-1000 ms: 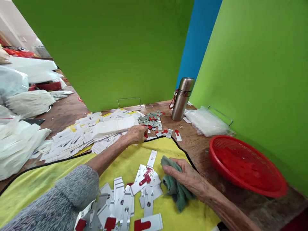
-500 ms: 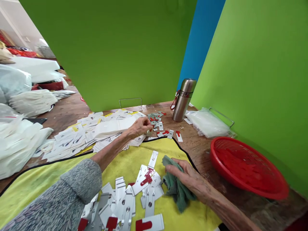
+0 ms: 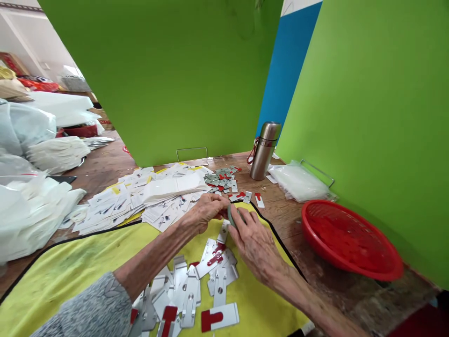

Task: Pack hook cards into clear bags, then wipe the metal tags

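Both hands meet at the far edge of the yellow mat [image 3: 87, 262] in the head view. Left hand [image 3: 206, 210] has its fingers curled inward, pinching something small at the fingertips that cannot be made out. Right hand [image 3: 254, 241] lies just beside it, fingertips touching the left ones, and it grips a green cloth [image 3: 230, 214], of which only a small fold shows between the two hands.

Just below the hands, a loose heap of metal plates [image 3: 189, 292] with red tabs lies on the mat, overlapping one another. Beyond the hands, on the bare wooden surface [image 3: 280, 215], sits a scatter of small metal pieces [image 3: 224, 180] with red marks. To the left of those spreads a pile of white cards [image 3: 140, 199], partly over the mat's edge.

A steel flask [image 3: 264, 150] stands upright near the green partition [image 3: 168, 79]. A clear plastic bag [image 3: 298, 181] lies to its right, and a red basket [image 3: 349, 241] rests near the surface's right side. White bags [image 3: 31, 206] are heaped at the far left.
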Demonstrator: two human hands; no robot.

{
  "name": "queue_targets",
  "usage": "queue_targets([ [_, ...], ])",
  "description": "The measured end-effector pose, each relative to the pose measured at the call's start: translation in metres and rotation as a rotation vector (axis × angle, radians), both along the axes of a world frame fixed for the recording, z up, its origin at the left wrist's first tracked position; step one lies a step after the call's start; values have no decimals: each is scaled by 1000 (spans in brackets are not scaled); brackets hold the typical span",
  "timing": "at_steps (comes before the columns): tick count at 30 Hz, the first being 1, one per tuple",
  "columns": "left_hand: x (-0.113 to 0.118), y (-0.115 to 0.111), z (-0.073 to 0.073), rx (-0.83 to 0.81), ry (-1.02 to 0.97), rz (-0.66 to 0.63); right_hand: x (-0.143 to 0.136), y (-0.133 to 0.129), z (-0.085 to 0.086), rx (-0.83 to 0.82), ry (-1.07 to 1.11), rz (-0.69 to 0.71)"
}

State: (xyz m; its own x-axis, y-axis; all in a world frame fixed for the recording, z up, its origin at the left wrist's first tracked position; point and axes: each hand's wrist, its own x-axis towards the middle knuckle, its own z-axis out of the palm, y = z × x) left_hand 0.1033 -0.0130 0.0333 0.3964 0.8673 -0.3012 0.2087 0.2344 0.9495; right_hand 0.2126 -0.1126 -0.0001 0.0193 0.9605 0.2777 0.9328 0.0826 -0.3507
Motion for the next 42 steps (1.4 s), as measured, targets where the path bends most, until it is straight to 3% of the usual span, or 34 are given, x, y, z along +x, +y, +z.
queue_targets([
  [3,-8,1,1,-24,-31,64,6,-15,-8,-11,122,83],
  [9,-7,-24,-8,-76,-116,34,20,-9,1,-209,885,-62],
  [15,-18,-43,-17,-112,-180,-5,8,-11,2,-425,1129,114],
  [17,-30,-44,-15,-135,-109,-64,14,-15,2,-472,1152,144],
  [20,-43,-39,-13,-68,174,-265,26,-17,-2,-484,1148,67],
  [22,-43,-27,-14,203,417,-315,32,-17,-5,-495,1147,28],
  [24,-34,-8,-17,556,586,-251,34,-17,-9,-502,1139,29],
  [26,-20,16,-22,692,635,-217,33,-16,-11,-515,1118,41],
  [32,8,65,-29,713,677,-298,35,-17,-12,-535,1102,67],
  [42,5,74,-32,619,512,-535,37,-18,-16,-548,1109,65],
])
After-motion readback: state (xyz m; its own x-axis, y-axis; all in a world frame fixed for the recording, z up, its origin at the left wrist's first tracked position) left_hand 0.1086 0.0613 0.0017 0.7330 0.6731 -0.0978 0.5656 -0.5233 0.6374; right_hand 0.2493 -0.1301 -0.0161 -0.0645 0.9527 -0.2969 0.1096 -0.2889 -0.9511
